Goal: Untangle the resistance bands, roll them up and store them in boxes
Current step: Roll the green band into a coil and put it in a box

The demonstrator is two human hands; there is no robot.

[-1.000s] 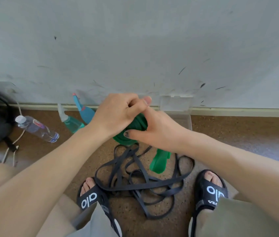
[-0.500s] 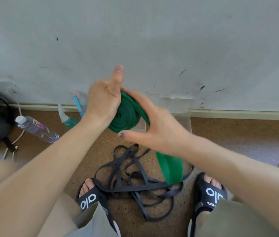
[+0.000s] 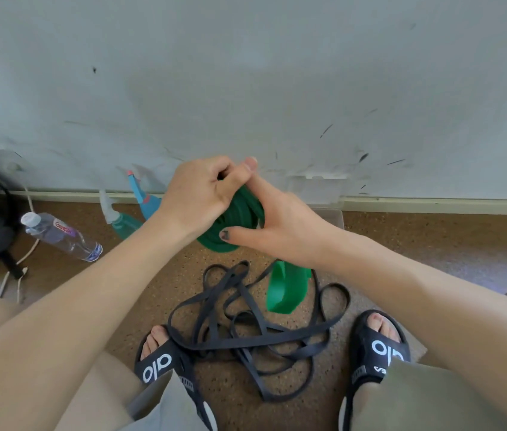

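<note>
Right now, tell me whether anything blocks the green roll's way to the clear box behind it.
Nothing visible does. Both hands, left and right, hold the green roll just in front of the clear box; its loose tail hangs free.

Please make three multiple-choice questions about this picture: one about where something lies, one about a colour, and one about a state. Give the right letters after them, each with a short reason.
1. Where does the water bottle lie?
A. on the floor to the person's left, near the wall
B. between the two sandals
C. inside the clear box

2. What colour is the band being rolled?
A. red
B. green
C. yellow

3. In what state are the black bands?
A. rolled into a tight coil
B. packed in a box
C. loose and tangled on the floor

Answers:
1. A, since the bottle lies on its side on the brown floor at the left, close to the baseboard.
2. B, since the coil held by the left hand and right hand is green, with a green tail hanging below.
3. C, since their loops cross each other between the feet.
</note>
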